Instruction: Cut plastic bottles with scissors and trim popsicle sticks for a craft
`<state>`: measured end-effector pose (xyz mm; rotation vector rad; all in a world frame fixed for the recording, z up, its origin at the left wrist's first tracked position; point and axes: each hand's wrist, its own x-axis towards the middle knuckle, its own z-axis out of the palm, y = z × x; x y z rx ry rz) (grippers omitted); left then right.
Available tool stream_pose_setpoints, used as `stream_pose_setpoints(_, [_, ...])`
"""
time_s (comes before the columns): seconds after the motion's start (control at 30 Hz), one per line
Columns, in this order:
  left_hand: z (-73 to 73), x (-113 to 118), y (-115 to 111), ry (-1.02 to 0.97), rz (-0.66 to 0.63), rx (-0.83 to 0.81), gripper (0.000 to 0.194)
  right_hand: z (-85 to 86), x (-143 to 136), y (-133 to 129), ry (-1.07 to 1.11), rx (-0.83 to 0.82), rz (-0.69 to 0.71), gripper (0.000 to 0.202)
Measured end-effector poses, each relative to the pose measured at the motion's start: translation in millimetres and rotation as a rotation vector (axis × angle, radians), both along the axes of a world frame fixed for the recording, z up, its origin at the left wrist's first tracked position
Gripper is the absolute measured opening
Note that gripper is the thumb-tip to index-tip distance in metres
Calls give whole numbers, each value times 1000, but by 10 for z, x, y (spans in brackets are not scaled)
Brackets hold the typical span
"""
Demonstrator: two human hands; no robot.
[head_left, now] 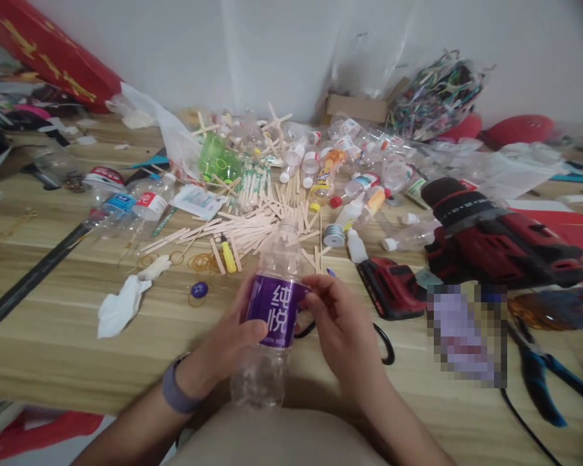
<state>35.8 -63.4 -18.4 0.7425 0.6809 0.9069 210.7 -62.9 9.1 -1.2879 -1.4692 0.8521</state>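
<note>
A clear plastic bottle (pixel 282 249) with a purple label (pixel 276 310) stands near the table's front edge, uncapped as far as I can see, its neck pointing away from me. My left hand (pixel 238 323) is wrapped round its left side, thumb across the label's lower part. The thumb and forefinger of my right hand (pixel 342 323) pinch together at the label's right edge; the fingertips partly cover that edge. Just beyond the bottle lie wooden craft sticks (pixel 243 226) and a small yellow-handled tool (pixel 228 254). A purple bottle cap (pixel 199 290) rests to the left.
A red power drill (pixel 500 239), its battery pack (pixel 393 287) and blue-handled pliers (pixel 539 375) lie at right. Several empty bottles (pixel 354 181) crowd the back. At left are a crumpled tissue (pixel 121 304), labelled bottles (pixel 150 204) and a long dark bar (pixel 34 278).
</note>
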Motion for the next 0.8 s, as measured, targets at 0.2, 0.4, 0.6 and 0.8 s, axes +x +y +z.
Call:
stream_pose_setpoints(0.2, [67, 33, -33, 393, 230, 160, 94, 10, 47, -61, -318, 305, 49, 19])
stream_pose_setpoints(0.4, [116, 66, -114, 407, 200, 143, 89, 30, 73, -126, -321, 303, 90, 20])
stream_pose_setpoints(0.6, [148, 82, -277, 452, 194, 128, 93, 29, 93, -290, -214, 307, 67, 19])
stream_pose_setpoints(0.8, [130, 84, -294, 229, 159, 88, 88, 44, 191, -308, -298, 240, 145, 27])
